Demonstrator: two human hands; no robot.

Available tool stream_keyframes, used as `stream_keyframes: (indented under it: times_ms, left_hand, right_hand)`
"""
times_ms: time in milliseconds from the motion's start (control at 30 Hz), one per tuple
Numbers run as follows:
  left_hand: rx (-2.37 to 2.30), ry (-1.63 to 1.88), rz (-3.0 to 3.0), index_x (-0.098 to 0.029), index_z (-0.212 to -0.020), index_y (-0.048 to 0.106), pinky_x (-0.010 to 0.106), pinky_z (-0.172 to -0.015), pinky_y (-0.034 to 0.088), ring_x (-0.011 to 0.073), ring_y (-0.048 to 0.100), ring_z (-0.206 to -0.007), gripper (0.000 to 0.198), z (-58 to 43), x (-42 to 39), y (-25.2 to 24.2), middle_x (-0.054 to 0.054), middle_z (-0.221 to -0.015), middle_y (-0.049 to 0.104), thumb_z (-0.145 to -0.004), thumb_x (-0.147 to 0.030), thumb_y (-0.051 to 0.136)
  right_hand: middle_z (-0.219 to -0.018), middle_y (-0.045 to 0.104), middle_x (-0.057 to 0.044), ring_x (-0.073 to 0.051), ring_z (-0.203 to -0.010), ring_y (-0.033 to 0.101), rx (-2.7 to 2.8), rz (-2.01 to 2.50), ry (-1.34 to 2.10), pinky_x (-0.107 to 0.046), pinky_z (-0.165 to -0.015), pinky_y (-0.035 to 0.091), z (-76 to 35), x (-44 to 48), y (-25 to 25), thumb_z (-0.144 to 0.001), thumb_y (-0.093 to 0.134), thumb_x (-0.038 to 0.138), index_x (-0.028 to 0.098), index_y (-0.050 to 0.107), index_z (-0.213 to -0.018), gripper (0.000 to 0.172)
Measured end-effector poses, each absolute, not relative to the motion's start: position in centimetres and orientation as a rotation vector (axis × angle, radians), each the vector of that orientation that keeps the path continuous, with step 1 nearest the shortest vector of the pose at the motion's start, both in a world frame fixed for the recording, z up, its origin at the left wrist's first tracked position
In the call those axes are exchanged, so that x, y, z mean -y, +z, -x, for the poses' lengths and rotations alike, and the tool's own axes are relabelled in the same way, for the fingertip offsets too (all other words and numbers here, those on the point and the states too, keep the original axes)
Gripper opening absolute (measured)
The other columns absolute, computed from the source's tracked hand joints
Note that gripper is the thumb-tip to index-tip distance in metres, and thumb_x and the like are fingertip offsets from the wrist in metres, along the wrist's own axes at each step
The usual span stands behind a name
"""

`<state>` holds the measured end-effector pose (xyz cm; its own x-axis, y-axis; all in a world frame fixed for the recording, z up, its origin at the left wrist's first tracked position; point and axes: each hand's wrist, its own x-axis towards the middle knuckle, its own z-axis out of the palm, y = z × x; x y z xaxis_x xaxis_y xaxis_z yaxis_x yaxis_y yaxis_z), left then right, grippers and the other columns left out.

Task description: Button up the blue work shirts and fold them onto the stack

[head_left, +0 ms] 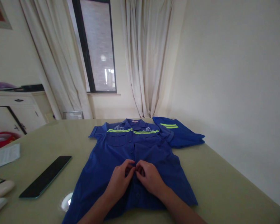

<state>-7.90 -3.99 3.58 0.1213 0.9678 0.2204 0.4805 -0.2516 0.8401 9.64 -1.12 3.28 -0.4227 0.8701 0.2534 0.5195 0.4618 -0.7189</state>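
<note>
A blue short-sleeved work shirt [102, 174] lies spread on the table, collar at the far side, with yellow-green reflective stripes across the chest. At the middle of its front placket, my left hand [122, 175] pinches the cloth edge between thumb and fingers. Close beside it, my right hand [149, 175] pinches the placket from the other side. The fingertips of both hands nearly meet, and they hide whatever button or buttonhole lies there. Some buttons show on the placket above and below the hands.
Another folded blue garment [186, 133] with yellow-green stripes lies at the table's far right, by the wall. To the left on the pale green table [67, 137] are a dark tablet-like device [46, 177], a white paper [6, 156] and a computer mouse [2, 188].
</note>
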Motion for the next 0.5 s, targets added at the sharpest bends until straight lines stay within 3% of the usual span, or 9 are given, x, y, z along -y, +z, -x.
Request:
stream_keyframes:
  times_ms: [333,500]
  left_hand:
    - [-1.280,0.981,-1.717,-0.021,-0.106,0.065,0.026,-0.070,0.049,0.0182,0.070,-0.078,0.022,9.3,3.0,4.4,0.001,-0.084,0.075,-0.086,-0.028,0.062]
    - [-1.303,0.909,-1.982,-0.026,-0.117,0.064,0.026,-0.073,0.049,0.0166,0.068,-0.079,0.029,9.4,3.5,4.7,-0.001,-0.087,0.074,-0.089,-0.022,0.058]
  right_hand:
    - [-0.069,0.064,0.002,-0.014,-0.066,0.056,1.811,1.118,1.085,-0.024,-0.062,0.039,-9.8,0.6,4.6,-0.079,0.069,0.023,0.019,0.069,-0.079,0.004]
    - [-0.059,0.058,0.004,-0.008,-0.047,0.038,1.489,1.169,1.596,-0.023,-0.048,0.025,-9.5,-0.1,3.9,-0.072,0.070,0.029,0.018,0.063,-0.070,0.012]
